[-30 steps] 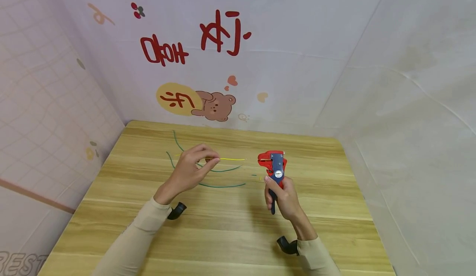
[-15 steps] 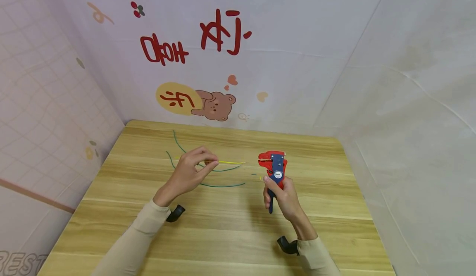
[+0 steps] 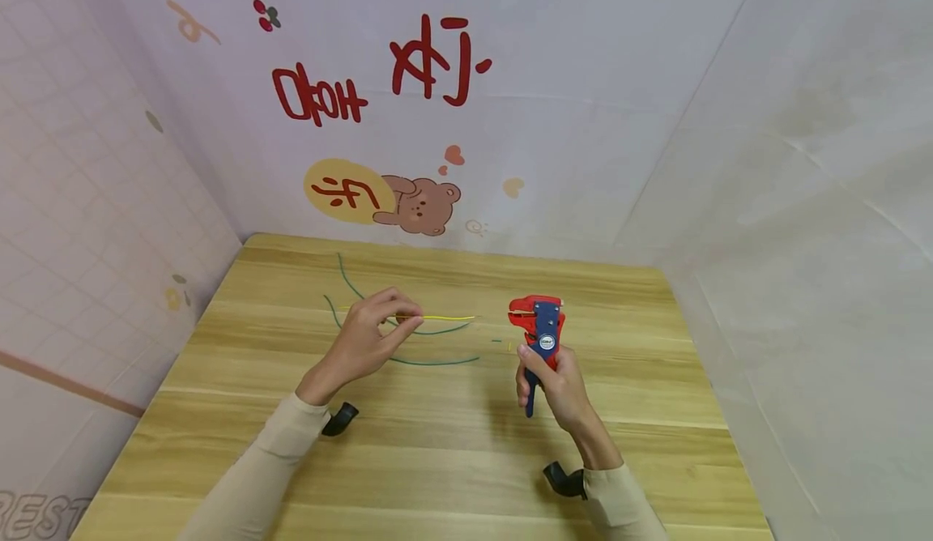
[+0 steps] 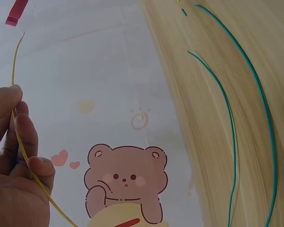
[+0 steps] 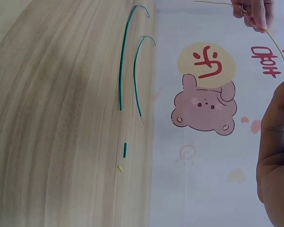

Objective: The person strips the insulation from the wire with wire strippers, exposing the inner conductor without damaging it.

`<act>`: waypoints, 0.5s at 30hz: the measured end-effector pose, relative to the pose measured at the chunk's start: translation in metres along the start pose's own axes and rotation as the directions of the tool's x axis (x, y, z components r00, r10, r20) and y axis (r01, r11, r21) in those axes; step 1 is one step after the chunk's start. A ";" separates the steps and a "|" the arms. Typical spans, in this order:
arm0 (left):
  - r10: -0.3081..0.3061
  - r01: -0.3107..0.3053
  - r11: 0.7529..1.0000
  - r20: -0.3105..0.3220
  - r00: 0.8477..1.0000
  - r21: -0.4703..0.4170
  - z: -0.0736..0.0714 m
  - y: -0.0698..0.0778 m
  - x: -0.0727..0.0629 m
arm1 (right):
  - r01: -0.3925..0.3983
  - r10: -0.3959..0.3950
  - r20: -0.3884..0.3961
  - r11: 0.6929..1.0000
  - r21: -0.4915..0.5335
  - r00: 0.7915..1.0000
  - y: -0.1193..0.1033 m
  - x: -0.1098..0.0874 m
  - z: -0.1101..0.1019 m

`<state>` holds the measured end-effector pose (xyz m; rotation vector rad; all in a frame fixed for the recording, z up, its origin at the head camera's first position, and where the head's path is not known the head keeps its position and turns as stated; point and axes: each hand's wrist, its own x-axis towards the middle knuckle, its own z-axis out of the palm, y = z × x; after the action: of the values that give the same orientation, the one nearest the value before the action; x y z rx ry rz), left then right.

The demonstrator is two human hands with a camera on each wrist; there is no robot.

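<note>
My left hand (image 3: pixel 364 342) pinches a yellow wire (image 3: pixel 448 317) between thumb and fingertips, above the table's left half. In the left wrist view, the wire's thin bare tip (image 4: pixel 23 34) points up toward the red nose of a wire stripper. My right hand (image 3: pixel 560 391) grips that red and blue wire stripper (image 3: pixel 545 314) by its handles, upright, its mouth facing left toward the wire. A short gap separates the wire's tip from the stripper. The right wrist view shows only a sliver of the stripper, mostly hidden by the hand.
Two curved green wires (image 5: pixel 121 71) lie on the wooden table (image 3: pixel 408 476) below and behind the left hand. Short cut-off pieces, one green (image 3: pixel 496 341) and one yellow (image 3: pixel 509 347), lie left of the stripper. A printed wall (image 3: pixel 568 120) rises behind the table.
My left hand has drifted slightly left with the yellow wire, widening the gap to the stripper. The right hand has barely moved; the stripper's lower handle has shifted a little left.
</note>
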<state>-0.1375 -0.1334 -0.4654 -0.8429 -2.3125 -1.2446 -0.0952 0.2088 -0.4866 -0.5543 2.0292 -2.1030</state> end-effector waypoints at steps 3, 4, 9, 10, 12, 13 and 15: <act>0.002 -0.002 1.000 -0.001 1.000 0.008 -0.003 -0.002 -0.003 | 0.021 -0.021 0.008 1.000 0.003 1.000 0.000 0.000 0.000; 0.001 -0.001 1.000 -0.001 1.000 0.013 -0.004 -0.003 -0.004 | 0.023 -0.023 0.010 1.000 0.005 1.000 0.001 0.000 0.000; -0.011 0.011 1.000 0.000 1.000 0.027 -0.006 -0.007 -0.008 | 0.017 -0.017 0.017 1.000 0.011 1.000 0.002 0.000 -0.001; -0.013 0.013 1.000 0.004 1.000 0.027 -0.006 -0.007 -0.008 | 0.016 -0.016 0.016 1.000 0.009 1.000 0.003 -0.001 -0.002; -0.017 0.017 1.000 0.014 1.000 0.021 -0.006 -0.008 -0.010 | 0.013 -0.013 0.015 1.000 0.007 1.000 0.003 -0.002 -0.002; -0.020 0.020 1.000 0.019 1.000 0.017 -0.005 -0.009 -0.010 | 0.014 -0.014 0.016 1.000 0.005 1.000 0.003 -0.003 -0.003; -0.025 0.025 1.000 0.025 0.999 0.009 -0.004 -0.009 -0.011 | 0.014 -0.014 0.016 1.000 0.002 1.000 0.004 -0.004 -0.003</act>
<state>-0.1348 -0.1447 -0.4754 -0.8335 -2.3533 -1.2401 -0.0933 0.2130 -0.4914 -0.5850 2.0205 -2.1004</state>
